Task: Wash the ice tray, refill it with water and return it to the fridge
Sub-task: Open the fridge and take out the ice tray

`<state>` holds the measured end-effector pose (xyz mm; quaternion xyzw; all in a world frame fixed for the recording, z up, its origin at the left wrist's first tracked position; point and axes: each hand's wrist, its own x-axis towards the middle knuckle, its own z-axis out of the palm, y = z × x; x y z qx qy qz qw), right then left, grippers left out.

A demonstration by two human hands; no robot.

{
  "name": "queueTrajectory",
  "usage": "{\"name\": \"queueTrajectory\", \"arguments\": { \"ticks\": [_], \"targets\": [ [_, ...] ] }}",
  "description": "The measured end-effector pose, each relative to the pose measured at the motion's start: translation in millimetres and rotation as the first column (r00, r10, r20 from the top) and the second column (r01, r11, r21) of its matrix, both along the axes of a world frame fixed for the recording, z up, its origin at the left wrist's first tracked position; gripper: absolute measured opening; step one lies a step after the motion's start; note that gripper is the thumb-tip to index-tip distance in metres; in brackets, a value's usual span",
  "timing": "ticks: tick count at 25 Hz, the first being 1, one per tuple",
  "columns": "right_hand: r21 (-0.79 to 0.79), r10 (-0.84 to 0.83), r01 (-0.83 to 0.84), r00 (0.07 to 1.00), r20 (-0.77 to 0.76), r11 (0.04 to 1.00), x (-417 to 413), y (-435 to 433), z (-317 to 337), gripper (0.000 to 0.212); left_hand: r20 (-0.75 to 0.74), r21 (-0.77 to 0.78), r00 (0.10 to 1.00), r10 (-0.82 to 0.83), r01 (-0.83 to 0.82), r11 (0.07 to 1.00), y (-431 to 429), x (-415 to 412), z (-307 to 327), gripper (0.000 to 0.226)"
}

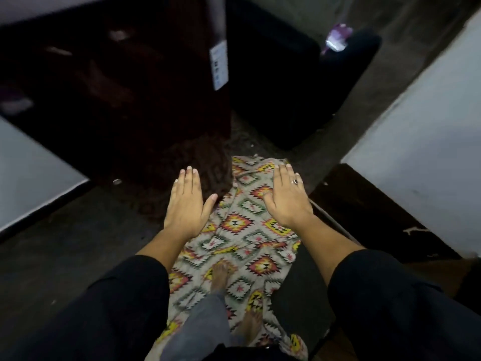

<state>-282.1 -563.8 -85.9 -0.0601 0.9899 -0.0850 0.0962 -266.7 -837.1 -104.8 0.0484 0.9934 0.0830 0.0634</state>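
Left hand (186,204): palm down, fingers straight and released, grasping nothing.
Right hand (286,196): palm down, fingers straight and released, grasping nothing; ring (295,181) on one finger.
Fridge (130,87): dark cabinet ahead and to the left, with a white label (219,65) on its near edge.
Ice tray: location cannot be told.
Patterned cloth (250,230): on the floor below both hands, with bare feet (221,272) standing on it.

Loose black cloth: the left sleeve (104,308) fills the frame's lower left, the right sleeve (390,303) the lower right, both ending mid-forearm. The right hand (286,196) wears a dark-stoned ring (295,181). At bottom centre show a grey trouser leg (200,321) and bare feet (221,274).
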Motion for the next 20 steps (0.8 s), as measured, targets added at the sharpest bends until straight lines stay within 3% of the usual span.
{"name": "queueTrajectory", "arguments": {
  "ticks": [6,12,17,20],
  "targets": [
    [-0.077,0.267,-0.272,0.961,-0.068,0.959,-3,-112,19,0.074,-0.058,0.001,0.940,0.337,-0.337,0.941,-116,89,20,0.087],
    [-0.211,0.417,-0.454,0.887,-0.200,0.866,-19,-218,79,0.072,-0.227,0.026,0.869,0.439,-0.446,0.895,-208,83,84,0.088],
    [-0.546,0.283,-0.338,0.941,-0.186,0.766,-28,-298,138,0.071,-0.383,0.123,0.836,0.392,-0.375,0.919,-265,31,162,0.087],
    [-0.785,0.140,-0.126,0.989,-0.051,0.606,-42,-341,164,0.070,-0.497,0.108,0.820,0.283,-0.265,0.958,-287,-9,211,0.083]
  ]
}}
